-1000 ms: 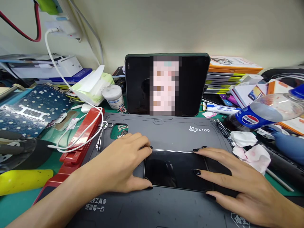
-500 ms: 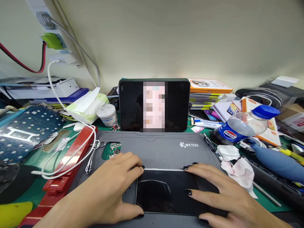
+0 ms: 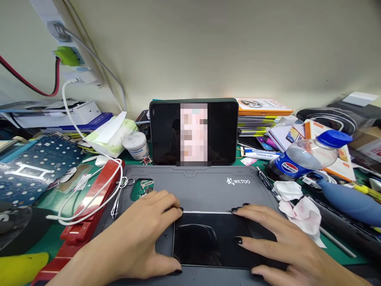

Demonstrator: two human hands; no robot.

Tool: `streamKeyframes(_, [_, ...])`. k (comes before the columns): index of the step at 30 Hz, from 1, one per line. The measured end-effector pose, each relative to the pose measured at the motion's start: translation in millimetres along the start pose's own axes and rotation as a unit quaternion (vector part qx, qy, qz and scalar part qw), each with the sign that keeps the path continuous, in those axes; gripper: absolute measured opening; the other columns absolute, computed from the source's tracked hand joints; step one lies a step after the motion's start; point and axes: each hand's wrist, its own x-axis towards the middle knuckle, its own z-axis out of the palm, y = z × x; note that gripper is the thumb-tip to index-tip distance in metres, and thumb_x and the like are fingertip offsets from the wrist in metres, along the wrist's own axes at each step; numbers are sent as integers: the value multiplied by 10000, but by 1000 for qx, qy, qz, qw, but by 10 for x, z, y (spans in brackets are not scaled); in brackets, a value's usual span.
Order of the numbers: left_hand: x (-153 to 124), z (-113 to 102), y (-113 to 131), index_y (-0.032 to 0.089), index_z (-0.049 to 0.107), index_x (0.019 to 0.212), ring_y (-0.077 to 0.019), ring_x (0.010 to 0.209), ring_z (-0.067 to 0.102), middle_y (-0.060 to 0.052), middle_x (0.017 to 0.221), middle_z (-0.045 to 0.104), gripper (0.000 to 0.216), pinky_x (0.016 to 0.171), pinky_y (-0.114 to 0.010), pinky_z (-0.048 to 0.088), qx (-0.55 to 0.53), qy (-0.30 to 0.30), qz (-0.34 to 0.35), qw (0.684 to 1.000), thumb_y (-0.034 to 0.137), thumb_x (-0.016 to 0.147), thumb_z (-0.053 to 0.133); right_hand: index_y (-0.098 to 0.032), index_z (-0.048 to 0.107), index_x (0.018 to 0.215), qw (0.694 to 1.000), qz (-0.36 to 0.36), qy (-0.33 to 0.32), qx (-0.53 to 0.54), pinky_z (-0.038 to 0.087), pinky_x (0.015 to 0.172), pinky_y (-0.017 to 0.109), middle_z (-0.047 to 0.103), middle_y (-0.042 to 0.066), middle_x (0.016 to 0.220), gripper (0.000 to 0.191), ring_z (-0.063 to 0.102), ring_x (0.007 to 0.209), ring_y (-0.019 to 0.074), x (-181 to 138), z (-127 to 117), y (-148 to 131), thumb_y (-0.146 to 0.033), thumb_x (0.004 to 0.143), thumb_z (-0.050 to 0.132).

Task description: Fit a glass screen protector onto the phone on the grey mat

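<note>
A smartphone [image 3: 208, 242] lies sideways, its dark glossy screen up, on a grey WKTOO work mat [image 3: 205, 190]. My left hand [image 3: 139, 234] grips its left end, with the thumb at the near edge and the fingers at the far edge. At the right end, my right hand [image 3: 285, 242] holds it too: fingertips rest on the far edge and on the glass, and the thumb is by the near edge. The phone's right end is partly hidden under that hand.
Behind the mat stands a tablet [image 3: 166, 135] with a blurred picture. A red tool [image 3: 98, 190] and white cable lie left, near a white jar [image 3: 135, 145]. To the right are a Pepsi bottle [image 3: 306, 155], crumpled tissues [image 3: 303, 210] and a blue air blower [image 3: 348, 200].
The whole view has shifted slightly, so things appear a little further right. Both hands keep their places on the smartphone, with no visible change in grip.
</note>
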Motion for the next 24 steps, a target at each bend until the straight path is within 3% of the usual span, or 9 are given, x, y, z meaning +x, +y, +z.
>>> streamKeyframes(24, [4,-39,-2,145,686,1145,-326,1019,627,-116,1170,665,584,887,-523,544,1,-2,11,1000,459,703,904,-278,777,1110,1000,-9,19,-3,636,905,301,733,99,1255,229,729,1131,218,33,-5,-9,-295,897,694])
